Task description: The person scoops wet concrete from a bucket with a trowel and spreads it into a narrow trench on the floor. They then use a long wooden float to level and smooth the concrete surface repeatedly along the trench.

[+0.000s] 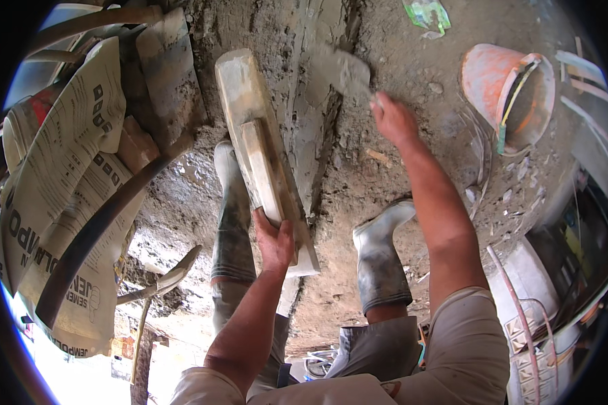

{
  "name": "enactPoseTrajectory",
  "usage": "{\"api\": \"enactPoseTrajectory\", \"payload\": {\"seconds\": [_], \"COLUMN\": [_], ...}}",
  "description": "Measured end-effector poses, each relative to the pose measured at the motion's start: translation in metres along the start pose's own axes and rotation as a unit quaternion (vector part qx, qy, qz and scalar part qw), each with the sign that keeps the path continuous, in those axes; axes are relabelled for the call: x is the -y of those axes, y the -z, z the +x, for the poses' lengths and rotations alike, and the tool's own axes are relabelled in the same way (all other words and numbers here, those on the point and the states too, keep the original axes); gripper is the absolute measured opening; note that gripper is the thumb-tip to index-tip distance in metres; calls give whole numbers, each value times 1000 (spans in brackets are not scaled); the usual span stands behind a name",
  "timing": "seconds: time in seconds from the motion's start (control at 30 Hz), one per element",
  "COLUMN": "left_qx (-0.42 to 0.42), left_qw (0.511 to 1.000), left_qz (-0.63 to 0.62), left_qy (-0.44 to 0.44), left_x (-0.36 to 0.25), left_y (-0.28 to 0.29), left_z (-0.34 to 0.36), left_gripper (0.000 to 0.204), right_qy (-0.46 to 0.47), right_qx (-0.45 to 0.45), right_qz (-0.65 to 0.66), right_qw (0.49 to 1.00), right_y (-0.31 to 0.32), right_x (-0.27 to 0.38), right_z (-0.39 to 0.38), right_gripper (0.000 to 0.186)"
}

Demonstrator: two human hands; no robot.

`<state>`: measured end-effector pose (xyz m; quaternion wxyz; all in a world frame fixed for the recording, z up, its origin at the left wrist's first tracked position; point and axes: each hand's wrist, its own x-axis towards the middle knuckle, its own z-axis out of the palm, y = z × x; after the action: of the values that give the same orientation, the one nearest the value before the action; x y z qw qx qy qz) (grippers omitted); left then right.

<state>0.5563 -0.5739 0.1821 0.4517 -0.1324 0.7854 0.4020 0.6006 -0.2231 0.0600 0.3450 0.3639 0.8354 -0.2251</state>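
Arms (pixel 446 216) stretch forward; left hand (pixel 275 241) grips a long float (pixel 240 88); right hand (pixel 394 121), farther out, clasps a trowel (pixel 348 73).

A long tan wooden float (pixel 262 158) lies under the left hand (pixel 275 239), just right of a tall grey rubber boot (pixel 233 202). Right of the float, a straight strip of grey mortar (pixel 307 128) runs ahead; a flat grey metal trowel (pixel 350 73), in the right hand (pixel 395 121), sits over it. Beyond, at front right, lies a crumpled green plastic wrapper (pixel 427 17). A round orange plastic bucket (pixel 483 77) rests farther right, beige paper sacks (pixel 64 169) far left.
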Motion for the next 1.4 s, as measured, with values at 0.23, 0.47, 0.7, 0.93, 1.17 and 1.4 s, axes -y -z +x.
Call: {"api": "enactPoseTrajectory", "payload": {"seconds": [0.23, 0.47, 0.7, 0.93, 1.17, 1.4], "left_qx": [-19, -7, 4, -4, -29, -25], "left_qw": [1000, 999, 997, 1000, 997, 999], "left_qz": [-3, -49, -72, -21, -74, 24], "left_qy": [-10, -3, -22, 15, -24, -37], "left_x": [3, -7, 1, -7, 8, 6], "left_y": [-6, -10, -16, -13, -23, -18], "left_z": [-1, 1, -1, -2, 2, 0], "left_gripper": [51, 55, 57, 50, 45, 45], "right_qy": [43, 152, 56, 43, 130, -27], "right_qx": [-50, -60, -162, 31, 27, -117], "right_qz": [66, -79, 17, 118, -33, 108], "right_qw": [996, 983, 985, 992, 991, 987], "right_y": [-15, -48, 33, -3, -75, -9], "right_x": [6, -32, -16, 11, -30, -29], "right_z": [3, -56, 43, 12, -109, -170], "right_gripper": [29, 23, 30, 23, 27, 34]}}
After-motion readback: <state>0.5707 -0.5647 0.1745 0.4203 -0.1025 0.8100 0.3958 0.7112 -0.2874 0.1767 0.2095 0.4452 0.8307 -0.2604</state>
